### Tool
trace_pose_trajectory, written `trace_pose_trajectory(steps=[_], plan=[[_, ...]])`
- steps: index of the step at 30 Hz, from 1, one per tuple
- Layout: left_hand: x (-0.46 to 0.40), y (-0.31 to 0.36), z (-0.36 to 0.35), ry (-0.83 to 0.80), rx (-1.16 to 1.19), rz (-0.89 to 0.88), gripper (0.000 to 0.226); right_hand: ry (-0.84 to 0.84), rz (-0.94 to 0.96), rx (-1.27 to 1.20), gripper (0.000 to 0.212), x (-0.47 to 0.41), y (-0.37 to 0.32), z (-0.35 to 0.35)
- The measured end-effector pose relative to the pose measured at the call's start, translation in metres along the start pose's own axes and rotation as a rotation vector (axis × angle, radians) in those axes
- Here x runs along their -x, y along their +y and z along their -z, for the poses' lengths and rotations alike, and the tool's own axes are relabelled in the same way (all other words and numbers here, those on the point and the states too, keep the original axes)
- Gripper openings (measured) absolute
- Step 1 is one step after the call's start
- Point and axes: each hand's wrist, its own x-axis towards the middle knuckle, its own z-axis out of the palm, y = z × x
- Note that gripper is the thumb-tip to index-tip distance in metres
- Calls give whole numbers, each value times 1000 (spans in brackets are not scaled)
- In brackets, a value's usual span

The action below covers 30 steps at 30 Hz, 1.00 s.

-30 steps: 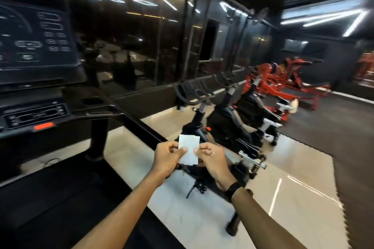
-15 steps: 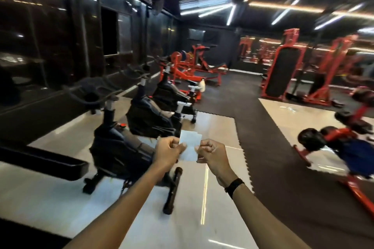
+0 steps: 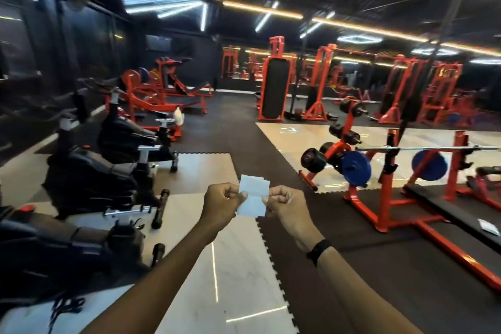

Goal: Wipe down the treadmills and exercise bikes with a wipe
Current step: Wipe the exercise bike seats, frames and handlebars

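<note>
A small white folded wipe point(image 3: 253, 195) is held up in front of me between both hands. My left hand point(image 3: 222, 205) pinches its left edge with thumb and curled fingers. My right hand point(image 3: 283, 205) pinches its right edge; a black band sits on that wrist. Black exercise bikes stand in a row at the left: the nearest point(image 3: 40, 249) by my left forearm, another point(image 3: 92, 182) behind it, a third point(image 3: 130, 135) farther back. No treadmill is in view.
A red bench press rack point(image 3: 379, 198) with a barbell and blue plates stands at the right. Red weight machines point(image 3: 273, 89) fill the back of the gym. Dark rubber flooring point(image 3: 298, 266) runs between pale glossy tile patches.
My view has swung right, from the treadmill console past the bikes to the open gym floor. Both hands keep pinching the wipe in the same pose.
</note>
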Motion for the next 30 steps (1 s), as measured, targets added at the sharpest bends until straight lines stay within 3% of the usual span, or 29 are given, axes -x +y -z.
trace_pose_trajectory(steps=[9,15,30], plan=[[-71,-10,-44,-45,-13,-32,24,94,-8,128,12,-66,15,23],[-118,-19,-55,-32,-18,-34,17,100,22,226,9,-109,23,26],[-150,-85,-75,-76,-18,120,29,65,-70,324,13,-136,87,17]])
